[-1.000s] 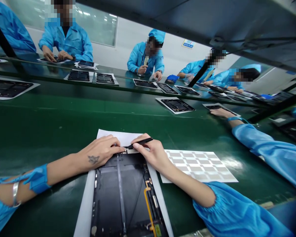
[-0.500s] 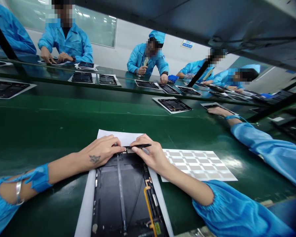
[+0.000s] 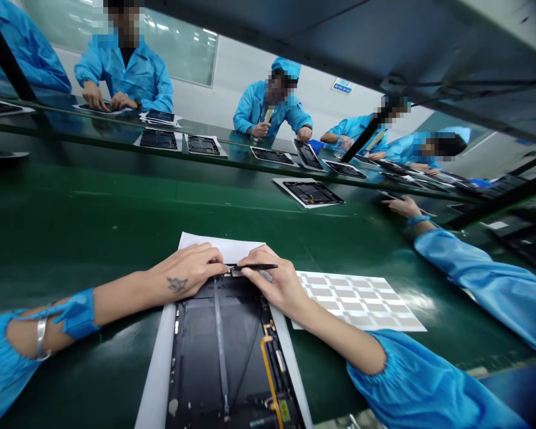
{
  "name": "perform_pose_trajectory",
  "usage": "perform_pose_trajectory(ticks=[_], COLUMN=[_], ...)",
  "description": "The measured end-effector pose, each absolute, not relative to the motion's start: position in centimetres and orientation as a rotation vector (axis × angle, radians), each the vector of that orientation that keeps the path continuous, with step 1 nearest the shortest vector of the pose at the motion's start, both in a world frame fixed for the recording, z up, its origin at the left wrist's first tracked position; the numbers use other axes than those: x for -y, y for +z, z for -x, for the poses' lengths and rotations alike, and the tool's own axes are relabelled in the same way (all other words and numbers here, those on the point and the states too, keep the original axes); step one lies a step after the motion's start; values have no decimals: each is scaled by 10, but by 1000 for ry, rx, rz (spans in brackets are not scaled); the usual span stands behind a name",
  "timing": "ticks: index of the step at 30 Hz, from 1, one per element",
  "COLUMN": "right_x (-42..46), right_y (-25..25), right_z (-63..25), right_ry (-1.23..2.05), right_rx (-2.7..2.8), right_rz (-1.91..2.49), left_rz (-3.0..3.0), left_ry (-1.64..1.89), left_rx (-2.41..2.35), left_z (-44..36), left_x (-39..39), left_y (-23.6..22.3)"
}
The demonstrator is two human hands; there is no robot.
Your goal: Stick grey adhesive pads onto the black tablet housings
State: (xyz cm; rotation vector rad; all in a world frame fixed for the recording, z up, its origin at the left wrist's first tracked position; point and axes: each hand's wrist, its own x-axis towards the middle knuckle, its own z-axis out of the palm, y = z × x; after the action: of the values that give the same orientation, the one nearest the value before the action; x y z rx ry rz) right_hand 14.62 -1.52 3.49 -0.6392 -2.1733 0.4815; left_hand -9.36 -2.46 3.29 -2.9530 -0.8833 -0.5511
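Our left hand [image 3: 183,271] rests palm down, its fingers curving inward. Our right hand [image 3: 272,285] pinches just beside it, and our forearms [image 3: 116,293] angle toward each other.

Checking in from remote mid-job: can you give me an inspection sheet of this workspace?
Surface: glossy green conveyor belt.
Job's things: opened tablet housing on a white sheet; sheet of pale pads to its right.
Clutter: another tablet housing further up the belt, on its own white sheet.
Hands: left hand at the housing's top edge; right hand pinching black tweezers there.
Cables: yellow flex cable inside the housing; nothing loose seen.
Surroundings: co-workers in blue smocks across the belt; a co-worker's hand at right.
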Motion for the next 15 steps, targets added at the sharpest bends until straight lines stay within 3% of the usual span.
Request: perform_pose_trajectory(ticks=[15], right_x=[10], right_y=[36], right_z=[-179], right_ry=[1045], right_rx=[1496], right_rz=[1300], left_rz=[2950], left_ry=[-612], left_rx=[786], left_z=[89], left_x=[23], left_y=[32])
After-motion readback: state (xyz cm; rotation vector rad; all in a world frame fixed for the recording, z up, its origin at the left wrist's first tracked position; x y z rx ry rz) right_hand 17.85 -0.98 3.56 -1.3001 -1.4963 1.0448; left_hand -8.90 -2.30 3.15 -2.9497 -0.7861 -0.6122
